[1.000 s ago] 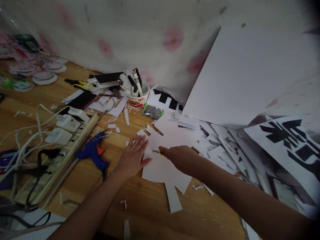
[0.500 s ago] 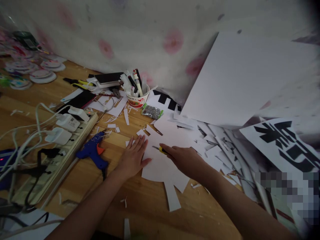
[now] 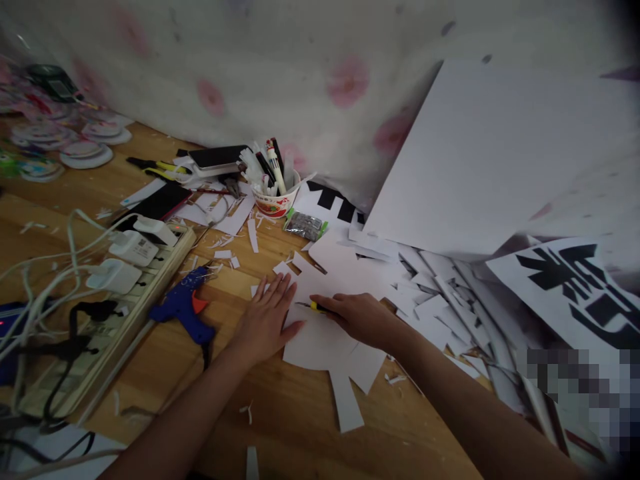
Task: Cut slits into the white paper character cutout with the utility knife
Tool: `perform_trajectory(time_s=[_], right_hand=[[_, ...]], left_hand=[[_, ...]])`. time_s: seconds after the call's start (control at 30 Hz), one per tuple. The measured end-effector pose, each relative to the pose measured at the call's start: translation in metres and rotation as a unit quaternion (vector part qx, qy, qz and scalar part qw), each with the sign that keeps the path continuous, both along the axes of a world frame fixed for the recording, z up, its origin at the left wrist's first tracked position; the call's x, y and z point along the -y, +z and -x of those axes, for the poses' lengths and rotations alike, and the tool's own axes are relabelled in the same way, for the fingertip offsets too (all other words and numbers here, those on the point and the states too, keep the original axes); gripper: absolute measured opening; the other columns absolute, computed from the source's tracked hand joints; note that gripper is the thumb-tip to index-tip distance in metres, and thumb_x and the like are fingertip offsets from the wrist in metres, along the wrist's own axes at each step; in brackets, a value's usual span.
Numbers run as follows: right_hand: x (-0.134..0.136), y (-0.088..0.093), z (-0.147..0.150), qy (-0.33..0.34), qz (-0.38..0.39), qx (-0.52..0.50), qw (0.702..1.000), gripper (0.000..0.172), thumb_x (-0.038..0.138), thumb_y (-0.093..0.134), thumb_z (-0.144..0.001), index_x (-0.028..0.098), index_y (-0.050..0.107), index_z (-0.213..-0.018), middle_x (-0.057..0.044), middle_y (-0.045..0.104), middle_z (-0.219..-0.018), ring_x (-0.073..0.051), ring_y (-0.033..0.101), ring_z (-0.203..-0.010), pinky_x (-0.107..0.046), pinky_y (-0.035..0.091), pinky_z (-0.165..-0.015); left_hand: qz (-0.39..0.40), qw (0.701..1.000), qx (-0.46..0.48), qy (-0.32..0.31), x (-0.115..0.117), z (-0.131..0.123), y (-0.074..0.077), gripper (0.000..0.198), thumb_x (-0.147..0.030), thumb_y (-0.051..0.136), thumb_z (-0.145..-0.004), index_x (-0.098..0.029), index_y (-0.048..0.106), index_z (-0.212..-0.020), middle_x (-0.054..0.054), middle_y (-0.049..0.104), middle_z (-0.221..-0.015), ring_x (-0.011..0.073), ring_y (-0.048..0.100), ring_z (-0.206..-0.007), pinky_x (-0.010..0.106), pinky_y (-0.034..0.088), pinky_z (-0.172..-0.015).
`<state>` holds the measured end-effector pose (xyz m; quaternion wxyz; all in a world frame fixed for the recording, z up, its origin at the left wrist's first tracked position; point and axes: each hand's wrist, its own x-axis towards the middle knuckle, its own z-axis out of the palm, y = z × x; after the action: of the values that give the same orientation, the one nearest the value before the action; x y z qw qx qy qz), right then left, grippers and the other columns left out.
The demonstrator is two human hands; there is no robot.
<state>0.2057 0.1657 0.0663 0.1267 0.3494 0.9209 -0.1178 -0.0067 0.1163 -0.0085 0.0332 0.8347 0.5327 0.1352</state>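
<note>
My left hand [image 3: 265, 320] lies flat with its fingers spread, over the left edge of a white cut-out board [image 3: 310, 343]. Between the fingers of my right hand [image 3: 357, 317] is a yellow and black utility knife [image 3: 318, 307]. Its thin blade points left, close to my left hand and over the board; whether the tip touches the surface I cannot tell. The board has an irregular outline, with a strip jutting toward me. A blue glue gun [image 3: 185, 307] with an orange trigger rests left of my left hand.
On the left, a power strip [image 3: 115, 320] carries several white chargers and cables. A paper bowl [image 3: 276, 202] of pens and glue sticks stands behind, beside a small packet [image 3: 305, 225]. Paper scraps [image 3: 435, 307] pile up at right, below a large white sheet [image 3: 465, 160] and a black-lettered sheet [image 3: 560, 273].
My right hand and the knife have shifted slightly left and toward me, the blade now lying flatter across the view. My left hand stays almost where it was.
</note>
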Motion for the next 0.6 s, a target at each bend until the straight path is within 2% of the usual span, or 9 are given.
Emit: perform_trajectory(time_s=[0.2, 0.6], right_hand=[[-0.003, -0.001, 0.005, 0.013, -0.013, 0.015, 1.0, 0.042, 0.026, 0.029, -0.093, 0.031, 0.032, -0.134, -0.002, 0.064, -0.086, -0.014, 0.06, -0.069, -0.025, 0.03, -0.053], [0.0, 0.025, 0.02, 0.038, -0.028, 0.095, 0.994, 0.043, 0.019, 0.037, -0.088, 0.025, 0.035, -0.13, -0.002, 0.066, -0.078, -0.016, 0.062, -0.062, -0.025, 0.024, -0.045]], left_hand=[[-0.005, 1.0, -0.008, -0.003, 0.0, -0.001, 0.0, 0.065, -0.053, 0.032, -0.085, -0.009, 0.03, -0.135, 0.016, 0.027, -0.144, 0.0261, 0.014, -0.135, 0.049, 0.013, -0.109], [0.005, 1.0, 0.0, 0.008, -0.001, -0.001, 0.0, 0.065, -0.053, 0.034, -0.085, -0.011, 0.032, -0.134, 0.014, 0.029, -0.144, 0.0261, 0.018, -0.134, 0.047, 0.017, -0.109]])
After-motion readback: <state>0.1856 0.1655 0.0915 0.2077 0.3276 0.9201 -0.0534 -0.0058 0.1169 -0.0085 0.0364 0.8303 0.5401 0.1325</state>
